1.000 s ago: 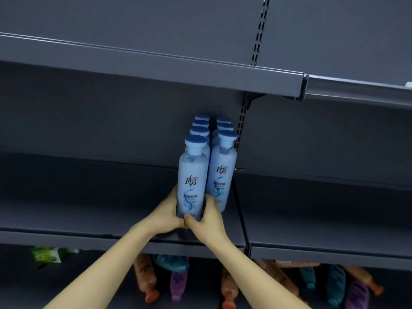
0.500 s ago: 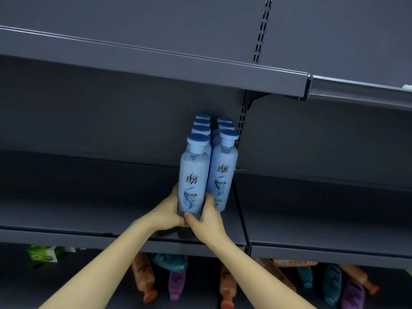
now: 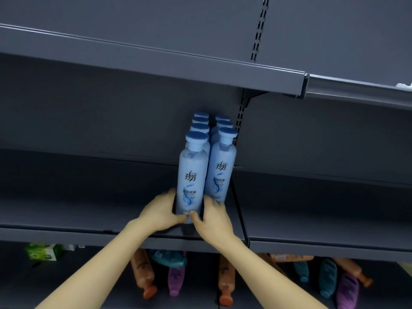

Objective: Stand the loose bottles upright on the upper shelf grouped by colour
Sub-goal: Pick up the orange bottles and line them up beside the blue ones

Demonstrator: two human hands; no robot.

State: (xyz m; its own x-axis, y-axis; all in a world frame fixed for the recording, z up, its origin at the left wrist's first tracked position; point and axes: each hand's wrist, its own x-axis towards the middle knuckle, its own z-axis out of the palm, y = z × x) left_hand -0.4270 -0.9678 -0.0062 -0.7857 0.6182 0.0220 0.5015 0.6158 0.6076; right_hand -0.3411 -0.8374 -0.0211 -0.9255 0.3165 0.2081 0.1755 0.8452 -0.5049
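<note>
Your left grip (image 3: pixel 162 210), at the 8 o'clock side of the front blue bottle (image 3: pixel 191 175), has eased outward. A dark gap now shows between its palm and the bottle, where it sat pressed close a second ago. Your right grip (image 3: pixel 213 216), at 4 o'clock, has drawn off the same way. Both grips are now smeared with motion, and contact has shrunk to the thumbs hooked round the base at 6 o'clock.

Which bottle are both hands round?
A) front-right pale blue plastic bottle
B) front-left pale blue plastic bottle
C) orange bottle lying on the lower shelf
B: the left hand and right hand both curl round the base of the front-left pale blue plastic bottle.
</note>
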